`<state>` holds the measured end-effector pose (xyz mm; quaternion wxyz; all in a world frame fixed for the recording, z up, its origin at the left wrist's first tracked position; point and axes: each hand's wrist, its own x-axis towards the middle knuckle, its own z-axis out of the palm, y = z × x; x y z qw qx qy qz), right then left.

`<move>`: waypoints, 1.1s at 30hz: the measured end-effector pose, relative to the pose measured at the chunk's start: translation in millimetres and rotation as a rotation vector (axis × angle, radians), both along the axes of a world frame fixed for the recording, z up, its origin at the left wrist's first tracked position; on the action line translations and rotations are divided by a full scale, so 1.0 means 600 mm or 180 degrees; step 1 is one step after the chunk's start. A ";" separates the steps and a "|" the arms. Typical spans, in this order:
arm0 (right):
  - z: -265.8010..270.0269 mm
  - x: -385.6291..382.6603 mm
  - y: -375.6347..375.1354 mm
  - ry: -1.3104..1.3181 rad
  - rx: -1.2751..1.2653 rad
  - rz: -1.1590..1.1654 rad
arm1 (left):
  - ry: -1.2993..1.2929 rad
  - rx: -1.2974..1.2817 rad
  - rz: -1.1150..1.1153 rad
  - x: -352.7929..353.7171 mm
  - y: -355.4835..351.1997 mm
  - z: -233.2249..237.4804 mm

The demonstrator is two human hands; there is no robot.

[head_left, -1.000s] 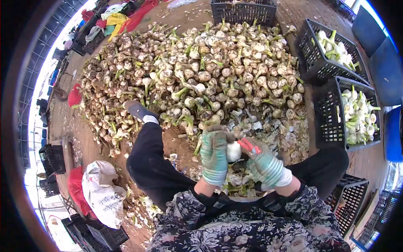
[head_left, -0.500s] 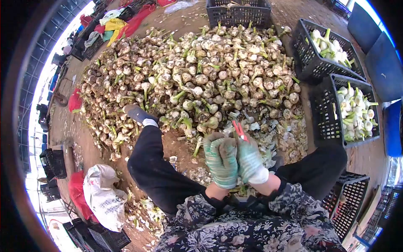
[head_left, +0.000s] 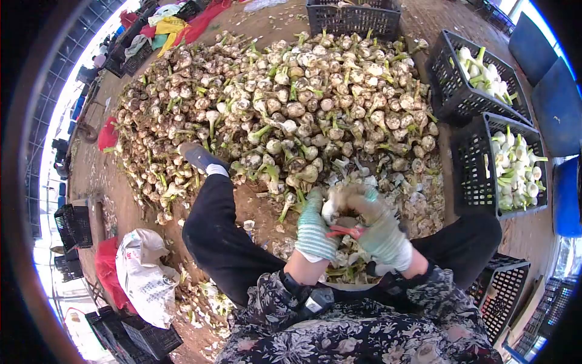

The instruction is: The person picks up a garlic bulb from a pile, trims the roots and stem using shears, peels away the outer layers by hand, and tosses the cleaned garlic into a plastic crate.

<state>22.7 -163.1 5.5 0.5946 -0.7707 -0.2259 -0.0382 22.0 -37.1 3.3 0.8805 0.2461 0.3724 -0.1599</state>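
Observation:
I sit on the ground with my legs spread before a big heap of unpeeled garlic bulbs (head_left: 291, 103). Both hands wear green-striped work gloves. My left hand (head_left: 314, 227) holds a pale garlic bulb (head_left: 330, 209) from the left side. My right hand (head_left: 379, 227) is closed around a red-handled tool (head_left: 345, 232), probably small shears, and its fingers also touch the top of the bulb. Peelings (head_left: 418, 206) lie on the ground under and beyond my hands.
Two black crates (head_left: 470, 164) (head_left: 445, 85) of cleaned white garlic stand at the right. Another black crate (head_left: 354, 21) sits behind the heap, and an empty one (head_left: 506, 297) by my right knee. A white sack (head_left: 142, 276) lies at the left. My left shoe (head_left: 197, 158) touches the heap.
A second ago the hands held a white bulb between them; then they pressed together with the red tool pointing up. Now they are apart, tool turned sideways under the bulb.

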 end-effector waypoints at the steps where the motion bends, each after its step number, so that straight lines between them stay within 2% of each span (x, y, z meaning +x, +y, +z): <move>1: 0.000 -0.001 -0.004 0.0000 -0.0001 -0.0002 | 0.0000 -0.0001 -0.0002 -0.001 0.006 -0.015; 3: -0.001 -0.001 -0.017 -0.0283 -0.0809 0.0310 | 0.0086 -0.0491 0.0334 0.000 0.028 -0.052; 5: -0.032 -0.015 -0.029 -0.0435 -0.0890 0.0536 | -0.0025 -0.0029 0.0355 0.015 0.052 -0.053; 7: -0.053 -0.021 -0.043 0.1258 -0.1346 0.0263 | 0.0238 0.0283 0.0554 0.012 0.038 -0.041; 9: -0.028 0.004 -0.032 0.1106 -0.1103 -0.0007 | 0.0049 0.0237 0.0375 0.007 0.023 -0.048; 11: 0.016 0.011 -0.012 0.0153 -0.0203 0.0035 | -0.0142 0.0206 0.0186 -0.001 0.014 -0.048; 13: -0.007 0.017 -0.010 -0.0007 -0.0421 0.0034 | -0.0336 -0.0345 0.0081 -0.003 0.009 -0.037; 14: -0.019 0.023 -0.010 -0.0047 -0.0215 0.0089 | -0.0217 -0.0124 0.0156 -0.001 0.000 -0.012; 16: -0.033 0.019 -0.013 -0.0063 0.0000 0.0161 | -0.0199 -0.0123 0.0124 -0.005 0.011 -0.021; 19: 0.001 0.003 -0.017 -0.1095 -0.0985 0.0280 | 0.0090 0.0204 0.0101 -0.008 0.015 -0.037; 20: 0.012 -0.005 -0.021 -0.1128 -0.1480 0.0906 | 0.0246 0.0376 -0.0008 -0.004 0.019 -0.034; 21: 0.008 0.000 -0.027 -0.1129 -0.1478 0.0898 | 0.0397 0.0542 -0.0116 0.000 0.022 -0.029; 23: -0.002 0.018 -0.049 0.1439 -0.3030 0.1567 | 0.0490 0.0480 -0.0092 -0.005 0.022 -0.030; 24: 0.000 0.025 -0.062 0.1232 -0.3961 0.1511 | 0.0443 0.0414 0.0112 -0.002 0.021 -0.045; 25: 0.001 0.020 -0.060 0.1234 -0.3969 0.1502 | 0.0389 0.0346 0.0311 0.000 0.019 -0.055; 27: 0.011 0.001 -0.037 0.1107 0.0868 -0.0027 | 0.0281 0.0460 0.0269 -0.005 0.009 -0.048; 28: 0.007 0.000 -0.021 0.0791 0.0470 -0.0006 | 0.0085 0.0736 0.0252 -0.006 0.001 -0.039; 29: 0.015 0.007 -0.014 -0.0158 -0.0471 0.0055 | -0.0119 0.1016 0.0228 -0.005 -0.005 -0.033; 32: -0.015 0.007 -0.009 -0.0058 -0.0256 -0.0088 | 0.0027 0.0616 0.0185 -0.003 0.001 -0.060; 33: -0.018 0.005 -0.011 -0.0214 -0.0694 0.0017 | 0.0128 0.0424 0.0188 -0.005 0.004 -0.062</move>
